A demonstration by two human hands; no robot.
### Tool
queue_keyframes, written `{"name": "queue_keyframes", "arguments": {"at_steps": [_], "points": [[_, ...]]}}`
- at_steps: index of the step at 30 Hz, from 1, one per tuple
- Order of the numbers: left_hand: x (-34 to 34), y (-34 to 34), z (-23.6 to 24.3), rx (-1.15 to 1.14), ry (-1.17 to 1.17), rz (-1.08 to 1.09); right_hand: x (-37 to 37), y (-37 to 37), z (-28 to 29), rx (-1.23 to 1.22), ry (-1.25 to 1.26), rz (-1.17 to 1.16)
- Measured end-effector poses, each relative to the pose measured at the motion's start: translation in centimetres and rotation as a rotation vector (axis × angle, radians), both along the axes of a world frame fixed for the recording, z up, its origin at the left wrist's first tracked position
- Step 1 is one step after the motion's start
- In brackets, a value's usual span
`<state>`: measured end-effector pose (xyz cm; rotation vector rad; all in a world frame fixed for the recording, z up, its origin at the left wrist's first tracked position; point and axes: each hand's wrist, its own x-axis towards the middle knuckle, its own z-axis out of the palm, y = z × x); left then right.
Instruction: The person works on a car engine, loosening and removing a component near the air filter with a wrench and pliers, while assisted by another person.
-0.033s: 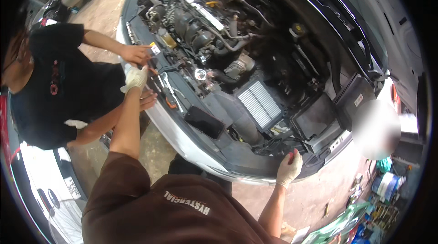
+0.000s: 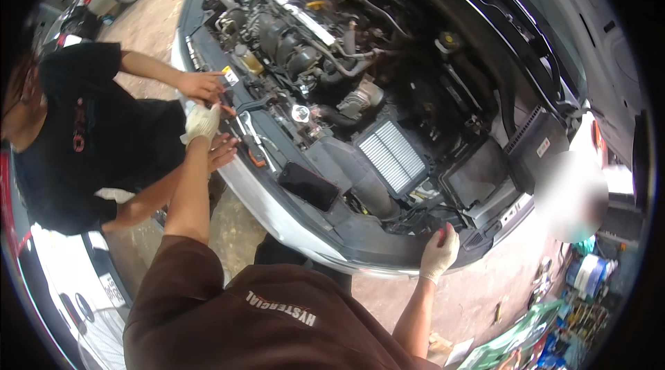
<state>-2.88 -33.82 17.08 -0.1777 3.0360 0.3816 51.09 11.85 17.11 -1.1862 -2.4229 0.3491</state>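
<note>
My left hand (image 2: 201, 124), in a pale glove, reaches across to the car's front edge, between a co-worker's two bare hands. Its fingers are drawn together beside an orange handle (image 2: 228, 110); what they hold, if anything, is hidden. A wrench (image 2: 249, 125) and another orange-handled tool (image 2: 256, 155) lie close by on the black front panel (image 2: 350, 238). My right hand (image 2: 440, 254), gloved too, is at the panel's near right edge with fingers curled. Red shows at its fingertips, but I cannot make out what it is.
A dark phone (image 2: 309, 186) lies on the panel. Behind it is the engine bay, where a white pleated air filter (image 2: 393, 155) sits beside an open black box (image 2: 478, 175). The co-worker (image 2: 104, 134) stands at the left. Bottles and clutter (image 2: 589, 276) are at the lower right.
The view has shifted slightly, and the car appears a little farther left. My hands keep nearly the same places. The co-worker's nearer hand shows its fingers a little more spread.
</note>
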Motion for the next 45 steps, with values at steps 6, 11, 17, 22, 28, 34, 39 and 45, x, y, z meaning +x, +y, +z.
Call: {"name": "queue_keyframes", "arguments": {"at_steps": [6, 11, 17, 22, 28, 34, 39, 45], "points": [[4.3, 9.0, 8.0, 0.069, 0.279, -0.226, -3.5, 0.1, 1.6, -0.135, 0.08, -0.167], [9.5, 24.4, 4.2, 0.345, -0.167, -0.602, -14.1, 0.6, -0.4, -0.51, 0.387, -0.163], [8.6, 37.1, -5.0, 0.094, -0.301, -0.508, -29.7, 3.4, -7.4, -0.479, 0.329, 0.198], [7.9, 39.4, -8.6, 0.024, -0.334, -0.416, -37.2, 6.2, -14.6, -0.504, 0.344, 0.326], [6.9, 39.0, -8.6, 0.085, -0.309, -0.396, -39.0, 7.1, -17.4, -0.515, 0.186, 0.465], [7.6, 40.9, -8.8, 0.17, -0.166, -0.427, -39.0, 8.1, -17.8, -0.746, 0.212, 0.484], [5.9, 39.6, -9.7, 0.127, -0.207, -0.57, -38.2, 8.7, -18.9, -0.953, 0.307, 0.546], [5.3, 37.6, -10.3, 0.263, -0.286, -0.546, -39.0, 9.7, -16.5, -0.961, 0.067, 0.588]]}}
